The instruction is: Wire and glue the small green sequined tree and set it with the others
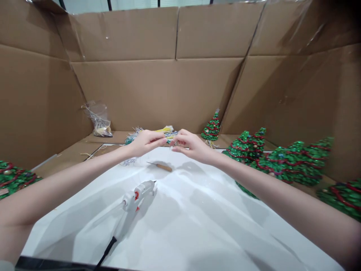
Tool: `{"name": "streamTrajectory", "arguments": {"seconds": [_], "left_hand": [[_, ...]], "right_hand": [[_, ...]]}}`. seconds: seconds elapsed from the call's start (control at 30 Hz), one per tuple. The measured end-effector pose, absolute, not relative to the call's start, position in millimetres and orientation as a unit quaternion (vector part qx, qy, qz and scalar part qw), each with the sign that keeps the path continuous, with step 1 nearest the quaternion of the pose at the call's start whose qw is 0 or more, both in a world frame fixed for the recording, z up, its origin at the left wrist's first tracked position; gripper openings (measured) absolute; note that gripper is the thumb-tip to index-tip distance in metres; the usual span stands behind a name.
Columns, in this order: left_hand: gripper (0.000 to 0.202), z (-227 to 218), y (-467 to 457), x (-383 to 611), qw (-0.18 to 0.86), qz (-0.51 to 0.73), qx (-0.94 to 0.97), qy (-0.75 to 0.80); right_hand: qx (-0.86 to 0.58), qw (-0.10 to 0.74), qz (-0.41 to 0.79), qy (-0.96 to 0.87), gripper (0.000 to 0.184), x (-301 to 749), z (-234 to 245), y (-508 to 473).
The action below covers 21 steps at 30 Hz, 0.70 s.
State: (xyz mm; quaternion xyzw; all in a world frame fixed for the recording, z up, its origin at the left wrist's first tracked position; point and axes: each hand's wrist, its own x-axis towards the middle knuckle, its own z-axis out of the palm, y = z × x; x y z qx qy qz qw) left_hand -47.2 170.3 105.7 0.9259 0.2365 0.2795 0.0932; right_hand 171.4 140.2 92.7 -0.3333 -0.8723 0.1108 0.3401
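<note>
My left hand point(148, 142) is raised above the far part of the white table, thumb and fingers pressed together. Whatever it may hold is too small to make out. Close beside it, my right hand point(191, 146) has its fingers curled in a pinch. A tiny pale, shiny bit shows at those fingertips, its kind unclear. Below the hands lies an awl point(164, 167) with a wooden handle. Nearer to me, a white hot glue gun point(145, 188) rests with a clear glue stick in its back and a black cord. Behind the hands are bundles of thin white, yellow and green strands point(168, 129).
Green tinsel trees with red garlands point(290, 162) crowd the right side. One small tree point(212, 127) stands at the back, and another tree point(17, 178) is at the left edge. A clear plastic bag point(100, 120) sits back left. Cardboard walls point(126, 90) enclose the table.
</note>
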Motion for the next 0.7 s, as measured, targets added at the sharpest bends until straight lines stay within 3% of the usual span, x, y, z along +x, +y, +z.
{"name": "streamTrajectory", "arguments": {"seconds": [0.2, 0.53, 0.7], "left_hand": [[0.036, 106.8, 164.9, -43.3, 0.057, 0.234, 0.949, 0.205], [0.037, 102.5, 156.9, -40.3, -0.106, 0.21, 0.956, 0.176], [0.041, 103.7, 151.1, -38.2, -0.035, 0.2, 0.955, 0.218]], "right_hand": [[-0.325, 0.348, 0.052, -0.878, 0.013, 175.9, 91.8, 133.4], [-0.276, 0.335, -0.092, -0.896, 0.019, 179.8, 90.4, 128.6], [-0.254, 0.305, -0.197, -0.896, 0.026, 181.3, 90.0, 128.0]]}}
